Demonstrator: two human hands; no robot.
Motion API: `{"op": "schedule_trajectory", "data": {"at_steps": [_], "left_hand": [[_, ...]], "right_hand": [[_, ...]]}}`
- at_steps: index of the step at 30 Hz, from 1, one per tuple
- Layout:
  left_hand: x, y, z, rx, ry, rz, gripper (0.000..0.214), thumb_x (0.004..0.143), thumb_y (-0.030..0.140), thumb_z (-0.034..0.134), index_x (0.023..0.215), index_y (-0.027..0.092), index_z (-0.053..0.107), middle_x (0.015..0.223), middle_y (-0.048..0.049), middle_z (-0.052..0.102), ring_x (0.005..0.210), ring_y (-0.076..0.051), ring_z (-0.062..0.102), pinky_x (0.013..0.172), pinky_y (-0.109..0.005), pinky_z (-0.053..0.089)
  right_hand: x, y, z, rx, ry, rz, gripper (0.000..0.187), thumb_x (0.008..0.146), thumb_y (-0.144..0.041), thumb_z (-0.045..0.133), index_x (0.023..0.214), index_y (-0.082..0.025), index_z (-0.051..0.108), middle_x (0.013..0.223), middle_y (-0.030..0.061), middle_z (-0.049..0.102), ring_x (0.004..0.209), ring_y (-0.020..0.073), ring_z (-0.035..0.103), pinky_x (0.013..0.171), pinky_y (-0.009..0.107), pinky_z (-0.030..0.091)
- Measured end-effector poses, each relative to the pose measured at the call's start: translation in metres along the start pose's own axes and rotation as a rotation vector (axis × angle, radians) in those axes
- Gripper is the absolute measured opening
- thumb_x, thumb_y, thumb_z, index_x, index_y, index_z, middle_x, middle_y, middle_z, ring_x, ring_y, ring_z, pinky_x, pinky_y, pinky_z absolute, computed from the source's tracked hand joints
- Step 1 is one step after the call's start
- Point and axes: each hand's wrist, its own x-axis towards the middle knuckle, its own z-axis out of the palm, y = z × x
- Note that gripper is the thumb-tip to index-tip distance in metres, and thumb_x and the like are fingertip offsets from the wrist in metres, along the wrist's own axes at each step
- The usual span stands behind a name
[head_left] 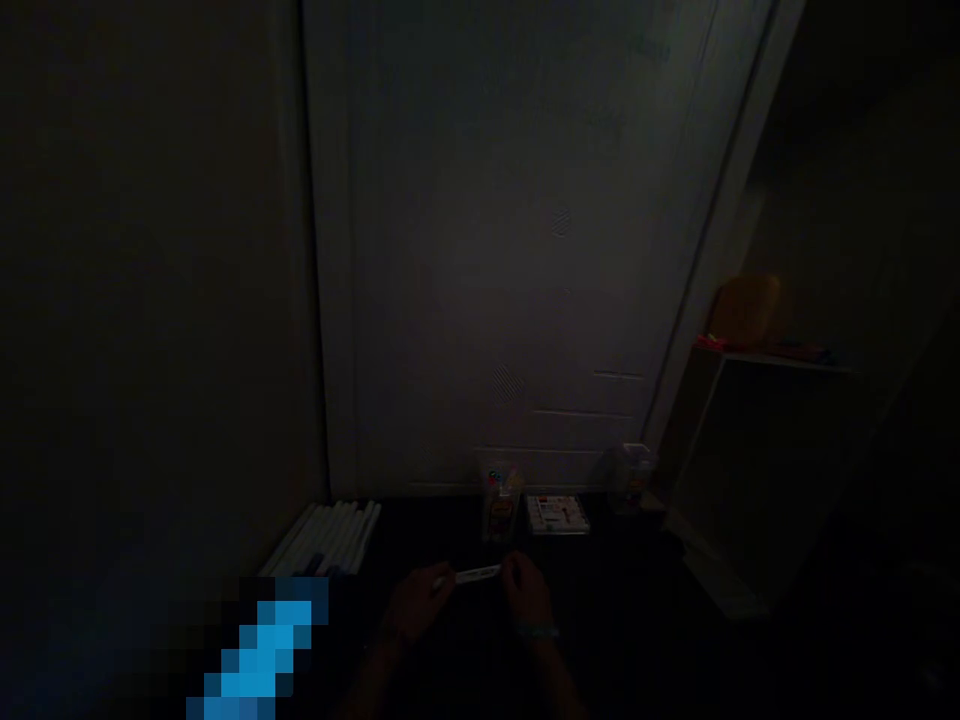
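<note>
In the head view, both hands meet over the dark tabletop. My left hand (431,592) is closed around one end of a slim white marker pen (478,574) with dark print along its side. The other end sits in the pinched fingers of my right hand (523,588), which has a band around the wrist. The pen lies nearly level between them. Just beyond it stands a clear container (501,508) with small coloured items inside. To its right is a flat clear case (557,514) with red and dark markings. Dim light hides the finger details.
Several white tubes (334,530) lie side by side at the left. Another clear container (634,478) stands at the back right. Beyond it rises a box-like cabinet (765,470) with an orange object (744,308) on top. A pixelated bright blue patch (262,640) covers the lower left.
</note>
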Motion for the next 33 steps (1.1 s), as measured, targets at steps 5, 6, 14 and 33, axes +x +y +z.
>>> {"op": "schedule_trajectory", "data": {"at_steps": [5, 6, 14, 33], "left_hand": [[-0.003, 0.002, 0.000, 0.003, 0.005, -0.015, 0.029, 0.079, 0.039, 0.040, 0.084, 0.023, 0.064, 0.080, -0.0021, 0.066, 0.079, -0.015, 0.059, 0.065, -0.020, 0.036], [-0.002, 0.002, 0.001, 0.005, -0.003, -0.017, 0.030, 0.079, 0.039, 0.039, 0.084, 0.023, 0.064, 0.079, -0.0020, 0.066, 0.078, -0.015, 0.059, 0.065, -0.020, 0.035], [0.011, -0.017, 0.017, -0.009, -0.017, 0.005, 0.036, 0.081, 0.045, 0.034, 0.077, 0.023, 0.062, 0.073, -0.0003, 0.064, 0.068, -0.013, 0.056, 0.059, -0.019, 0.031], [0.023, -0.029, 0.020, -0.201, 0.044, 0.026, 0.045, 0.077, 0.053, 0.033, 0.075, 0.018, 0.062, 0.070, 0.0016, 0.061, 0.066, -0.012, 0.053, 0.063, -0.019, 0.036]], "right_hand": [[-0.002, -0.007, -0.008, -0.034, -0.020, 0.022, 0.026, 0.083, -0.029, 0.035, 0.083, -0.020, 0.059, 0.080, 0.0020, 0.062, 0.075, 0.0128, 0.056, 0.068, 0.021, 0.039], [-0.002, -0.008, -0.009, -0.036, -0.031, 0.022, 0.026, 0.083, -0.029, 0.035, 0.083, -0.021, 0.059, 0.080, 0.0018, 0.062, 0.075, 0.0127, 0.056, 0.068, 0.020, 0.039], [0.000, -0.004, -0.005, -0.049, -0.027, 0.044, 0.026, 0.083, -0.030, 0.035, 0.083, -0.021, 0.059, 0.083, 0.0022, 0.062, 0.076, 0.0129, 0.057, 0.067, 0.020, 0.039], [0.002, -0.009, -0.007, -0.017, -0.024, 0.011, 0.032, 0.087, -0.036, 0.030, 0.090, -0.020, 0.058, 0.087, 0.0030, 0.062, 0.080, 0.0130, 0.056, 0.072, 0.022, 0.040]]}}
